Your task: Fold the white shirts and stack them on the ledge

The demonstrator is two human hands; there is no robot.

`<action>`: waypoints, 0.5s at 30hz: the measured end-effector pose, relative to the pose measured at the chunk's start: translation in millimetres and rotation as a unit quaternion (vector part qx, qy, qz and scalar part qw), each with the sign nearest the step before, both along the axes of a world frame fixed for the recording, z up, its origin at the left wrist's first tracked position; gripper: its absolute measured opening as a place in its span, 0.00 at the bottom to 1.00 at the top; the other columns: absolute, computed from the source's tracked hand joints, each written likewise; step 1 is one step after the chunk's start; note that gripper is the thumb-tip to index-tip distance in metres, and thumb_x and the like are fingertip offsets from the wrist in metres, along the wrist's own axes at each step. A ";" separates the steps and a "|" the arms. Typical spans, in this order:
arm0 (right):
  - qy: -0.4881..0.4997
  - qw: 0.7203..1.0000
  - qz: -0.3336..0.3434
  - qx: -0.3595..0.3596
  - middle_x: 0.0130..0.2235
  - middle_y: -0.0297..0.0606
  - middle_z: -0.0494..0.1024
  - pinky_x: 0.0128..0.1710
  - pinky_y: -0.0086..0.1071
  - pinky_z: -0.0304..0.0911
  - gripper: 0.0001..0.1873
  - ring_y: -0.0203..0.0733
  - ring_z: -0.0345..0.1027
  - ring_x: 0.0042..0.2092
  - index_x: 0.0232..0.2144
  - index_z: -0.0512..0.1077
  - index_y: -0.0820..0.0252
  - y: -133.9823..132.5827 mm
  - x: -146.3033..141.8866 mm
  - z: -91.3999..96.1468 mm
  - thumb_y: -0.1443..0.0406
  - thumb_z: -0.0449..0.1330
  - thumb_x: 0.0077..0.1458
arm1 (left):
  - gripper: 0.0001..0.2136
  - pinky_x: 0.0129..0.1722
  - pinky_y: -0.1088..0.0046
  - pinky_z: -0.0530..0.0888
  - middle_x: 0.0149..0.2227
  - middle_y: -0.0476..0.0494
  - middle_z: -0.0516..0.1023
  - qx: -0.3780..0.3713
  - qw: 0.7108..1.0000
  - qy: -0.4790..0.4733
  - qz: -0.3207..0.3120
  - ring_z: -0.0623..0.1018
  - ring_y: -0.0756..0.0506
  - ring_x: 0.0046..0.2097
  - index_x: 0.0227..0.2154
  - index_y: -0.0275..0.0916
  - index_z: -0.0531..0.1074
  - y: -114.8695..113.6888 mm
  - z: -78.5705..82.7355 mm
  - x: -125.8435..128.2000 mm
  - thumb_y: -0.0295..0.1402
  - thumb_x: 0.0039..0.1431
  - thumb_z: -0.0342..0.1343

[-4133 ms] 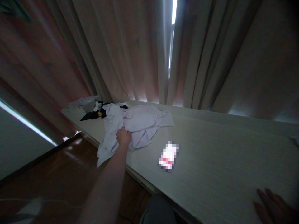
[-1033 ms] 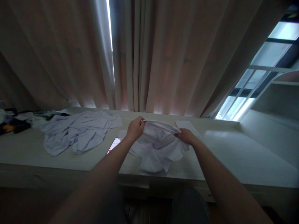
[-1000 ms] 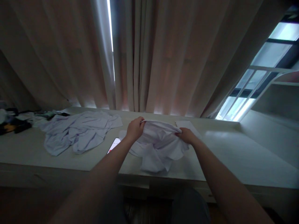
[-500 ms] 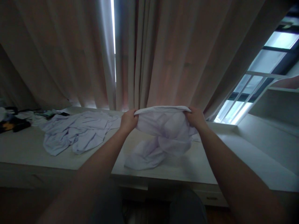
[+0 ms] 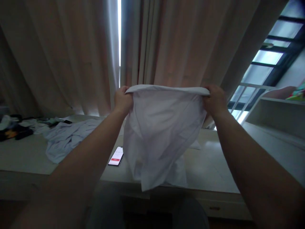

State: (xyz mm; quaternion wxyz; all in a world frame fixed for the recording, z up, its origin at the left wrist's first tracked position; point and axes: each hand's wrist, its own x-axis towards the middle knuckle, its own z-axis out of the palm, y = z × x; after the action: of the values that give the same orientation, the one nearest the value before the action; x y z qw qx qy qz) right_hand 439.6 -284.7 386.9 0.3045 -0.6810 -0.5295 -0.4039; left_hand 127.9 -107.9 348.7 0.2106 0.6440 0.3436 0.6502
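Observation:
A thin white garment (image 5: 162,127) hangs stretched between my two hands, its banded top edge pulled nearly level. At the upper left corner, my left hand (image 5: 123,101) is closed on that edge. My right hand (image 5: 215,100) grips the opposite corner, fingers wrapped round the cloth. The lower part droops in folds down to the front of the white tabletop (image 5: 212,168); whether it is a shirt I cannot tell. A phone with a lit screen (image 5: 116,156) lies on the table, just left of the hanging cloth.
A crumpled pale garment (image 5: 69,136) lies at the left, partly behind my left forearm. Beyond it is a pile of dark and white clothes (image 5: 16,127). Long curtains (image 5: 83,63) hang behind the table. A white shelf unit (image 5: 281,114) stands at the right.
Both hands have risen and moved slightly apart with the white garment. Its bunched lower part has lifted and opened out downward. The phone now shows.

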 end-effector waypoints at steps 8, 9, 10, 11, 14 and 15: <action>0.062 0.985 -0.011 -0.162 0.33 0.43 0.75 0.31 0.33 0.58 0.13 0.46 0.67 0.35 0.33 0.71 0.58 -18.2 -4.7 -12.9 0.57 0.53 0.51 | 0.09 0.26 0.75 0.63 0.26 0.47 0.71 -0.029 0.987 0.147 0.063 0.69 0.48 0.30 0.25 0.37 0.70 -18.0 -0.6 -26.0 0.37 0.45 0.51; 0.056 0.989 -0.012 -0.137 0.34 0.43 0.75 0.31 0.33 0.58 0.14 0.46 0.67 0.35 0.33 0.71 0.58 -24.1 -7.4 -4.3 0.56 0.53 0.51 | 0.09 0.27 0.75 0.63 0.27 0.47 0.71 -0.016 0.988 0.141 0.064 0.69 0.48 0.31 0.26 0.38 0.70 -21.6 6.1 -28.3 0.38 0.45 0.51; 0.050 0.993 -0.010 -0.105 0.34 0.43 0.75 0.32 0.34 0.58 0.14 0.46 0.67 0.36 0.34 0.72 0.58 -30.3 -10.4 5.5 0.56 0.52 0.52 | 0.10 0.27 0.75 0.64 0.27 0.47 0.72 0.000 0.989 0.131 0.065 0.69 0.48 0.31 0.28 0.38 0.70 -25.7 13.9 -30.5 0.38 0.46 0.50; 0.044 0.997 -0.006 -0.068 0.35 0.43 0.75 0.32 0.34 0.58 0.15 0.47 0.67 0.37 0.35 0.72 0.58 -36.4 -13.5 15.0 0.57 0.51 0.53 | 0.10 0.28 0.75 0.64 0.29 0.47 0.72 0.018 0.990 0.120 0.069 0.69 0.48 0.31 0.29 0.38 0.69 -29.9 21.6 -32.7 0.38 0.48 0.49; 0.042 0.998 0.030 -0.029 0.37 0.42 0.75 0.34 0.34 0.58 0.15 0.46 0.67 0.39 0.37 0.72 0.58 -51.6 -20.2 30.9 0.59 0.49 0.54 | 0.10 0.30 0.74 0.64 0.31 0.46 0.73 0.057 0.987 0.121 0.087 0.70 0.48 0.33 0.32 0.39 0.69 -40.8 35.7 -40.4 0.37 0.50 0.47; 0.049 0.996 0.043 -0.061 0.36 0.42 0.75 0.34 0.34 0.59 0.15 0.46 0.67 0.38 0.36 0.73 0.58 -55.2 -20.7 30.4 0.59 0.50 0.53 | 0.10 0.30 0.74 0.64 0.31 0.45 0.73 0.054 0.983 0.148 0.092 0.70 0.47 0.33 0.32 0.39 0.69 -43.1 35.6 -43.5 0.38 0.50 0.47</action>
State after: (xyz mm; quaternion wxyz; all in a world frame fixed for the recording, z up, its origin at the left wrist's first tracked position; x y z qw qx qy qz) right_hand 418.9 -339.9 417.2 0.3051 -0.6940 -0.5662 -0.3234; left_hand 84.4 -151.0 384.3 0.0614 0.7092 0.3935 0.5818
